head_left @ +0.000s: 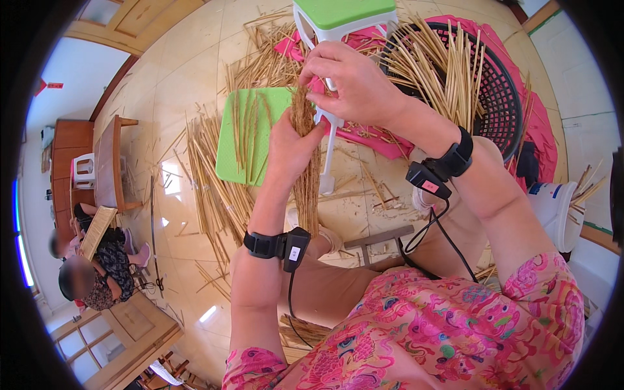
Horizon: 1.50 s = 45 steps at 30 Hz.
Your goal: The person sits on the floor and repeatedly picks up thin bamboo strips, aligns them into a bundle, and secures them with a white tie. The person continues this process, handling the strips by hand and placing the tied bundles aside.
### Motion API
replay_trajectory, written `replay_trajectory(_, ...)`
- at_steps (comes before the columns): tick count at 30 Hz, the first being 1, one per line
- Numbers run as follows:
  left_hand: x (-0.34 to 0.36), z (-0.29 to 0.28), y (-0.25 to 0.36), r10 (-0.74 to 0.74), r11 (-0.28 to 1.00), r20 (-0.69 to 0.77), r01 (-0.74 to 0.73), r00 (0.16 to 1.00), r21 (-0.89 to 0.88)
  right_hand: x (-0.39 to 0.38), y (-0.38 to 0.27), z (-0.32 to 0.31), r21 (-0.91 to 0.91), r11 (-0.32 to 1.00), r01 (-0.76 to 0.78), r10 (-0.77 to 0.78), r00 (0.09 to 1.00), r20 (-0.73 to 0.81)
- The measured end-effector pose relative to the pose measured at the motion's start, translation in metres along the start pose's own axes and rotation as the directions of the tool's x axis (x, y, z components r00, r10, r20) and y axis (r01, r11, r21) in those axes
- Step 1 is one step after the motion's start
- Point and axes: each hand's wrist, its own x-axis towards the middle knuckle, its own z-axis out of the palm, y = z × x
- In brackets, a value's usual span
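Location type: domestic interior, apparently a living room or hall, with handwork material spread through it. Indicators: glossy tiled floor point(195, 78); panelled wooden door point(133, 23) at the upper left; part-glazed wooden door point(133, 318) at the lower left; wooden furniture point(109, 162) along the left side; low plastic stool point(344, 13) with a green top. Loose plant stalks point(207, 182) and a black plastic basket point(504, 107) occupy the working area.

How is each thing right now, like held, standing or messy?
Stalk bundle: held
Left hand: closed around it
Right hand: curled at the bundle's top, grip unclear
Black basket: stalks poking out
White bucket: standing, sticks poking out
Left green seat: stalks on top
Pink cloth: rumpled
Black wristbands: strapped on
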Motion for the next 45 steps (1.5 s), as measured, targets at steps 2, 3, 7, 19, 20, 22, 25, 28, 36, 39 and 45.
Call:
replay_trajectory(2, 0.002, -0.001, -0.002, -0.017, 1.0, 0.023, 0.017, 1.0, 0.025, -0.002, -0.001, 0.001, 0.01, 1.0, 0.007, -0.008, 0.999, 0.044)
replay_trajectory(3, 0.002, -0.001, -0.004, -0.025, 0.999, 0.035, 0.024, 0.999, 0.037, -0.003, 0.0, 0.001, 0.013, 1.0, 0.01, -0.011, 0.998, 0.067)
replay_trajectory(7, 0.003, 0.0, -0.008, 0.026, 0.999, 0.036, -0.027, 0.999, 0.028, -0.001, -0.001, 0.003, 0.015, 1.0, 0.015, -0.016, 1.0, 0.027)
replay_trajectory(19, 0.001, 0.003, -0.009, -0.017, 0.99, 0.055, 0.024, 0.998, -0.138, 0.002, -0.002, -0.006, -0.233, 0.965, 0.12, -0.084, 0.984, 0.16)
replay_trajectory(20, 0.003, 0.0, -0.006, -0.053, 0.986, 0.063, 0.062, 0.997, -0.156, 0.001, 0.004, -0.003, -0.169, 0.979, 0.112, -0.096, 0.99, 0.101)
replay_trajectory(22, 0.002, -0.004, 0.0, -0.117, 0.972, 0.09, 0.133, 0.989, -0.196, -0.003, 0.008, 0.006, -0.096, 0.99, 0.102, -0.099, 0.995, 0.031)
replay_trajectory(25, 0.005, -0.003, 0.002, -0.139, 0.944, 0.136, 0.173, 0.981, -0.281, -0.005, 0.004, 0.008, -0.079, 0.997, 0.008, -0.006, 1.0, 0.031)
replay_trajectory(28, 0.002, -0.001, 0.004, -0.203, 0.921, 0.173, 0.248, 0.964, -0.3, 0.0, -0.005, 0.005, -0.034, 0.999, 0.014, -0.011, 0.996, 0.089)
replay_trajectory(36, 0.003, 0.001, 0.0, -0.153, 0.956, 0.192, 0.194, 0.969, -0.219, 0.003, -0.01, -0.001, -0.023, 0.999, -0.038, 0.04, 0.995, 0.086)
replay_trajectory(39, 0.003, -0.002, -0.002, -0.156, 0.964, 0.143, 0.182, 0.977, -0.193, 0.008, -0.015, -0.006, 0.086, 0.996, 0.012, -0.02, 0.995, 0.094)
replay_trajectory(45, 0.011, -0.005, -0.017, -0.156, 0.983, -0.033, 0.152, 0.987, -0.105, -0.005, 0.006, 0.009, -0.031, 0.999, 0.03, -0.026, 0.995, 0.099)
